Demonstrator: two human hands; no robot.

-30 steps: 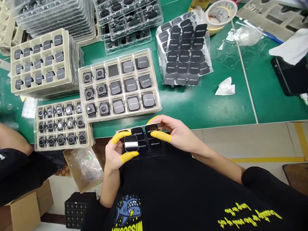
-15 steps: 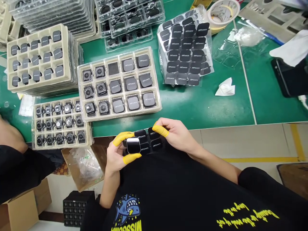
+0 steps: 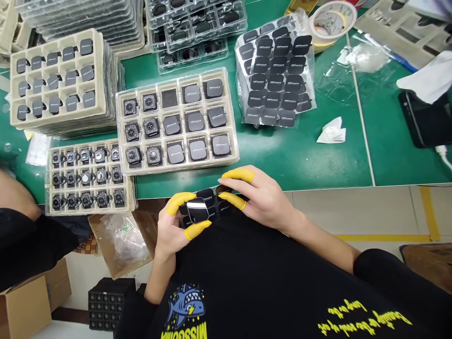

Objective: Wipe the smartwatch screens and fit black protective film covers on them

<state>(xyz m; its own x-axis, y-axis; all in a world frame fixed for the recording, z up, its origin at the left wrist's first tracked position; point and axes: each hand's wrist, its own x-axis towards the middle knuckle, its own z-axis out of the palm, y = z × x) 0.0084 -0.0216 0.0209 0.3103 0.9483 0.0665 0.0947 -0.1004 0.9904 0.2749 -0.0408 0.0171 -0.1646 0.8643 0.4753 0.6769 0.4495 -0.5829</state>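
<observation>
My left hand [image 3: 171,228], with yellow finger cots on thumb and finger, grips a square black smartwatch case [image 3: 198,211], its glossy screen facing up. Under the watch, the same hand holds a sheet of black HiFuture stickers [image 3: 205,194]. At the sheet's right side my right hand [image 3: 264,197], also in yellow cots, pinches a dark sticker [image 3: 223,190] at the upper corner; how far it is lifted is unclear. Just beyond the hands, a beige tray [image 3: 178,167] holds watch cases, some showing sensor backs, others covered by grey HiFuture squares. One compartment shows only a dark pad [image 3: 169,98].
Stacked trays [image 3: 102,113] stand at the left, with a lower watch tray [image 3: 92,209] in front. A pile of sticker sheets [image 3: 275,82], tape rolls [image 3: 332,20], crumpled paper [image 3: 332,131] and a phone [image 3: 425,122] lie rightward. Another person's arm [image 3: 19,195] is at left.
My right hand has shifted slightly left over the sheet, its fingers now closing at the upper right sticker. The watch in my left hand has tilted a little.
</observation>
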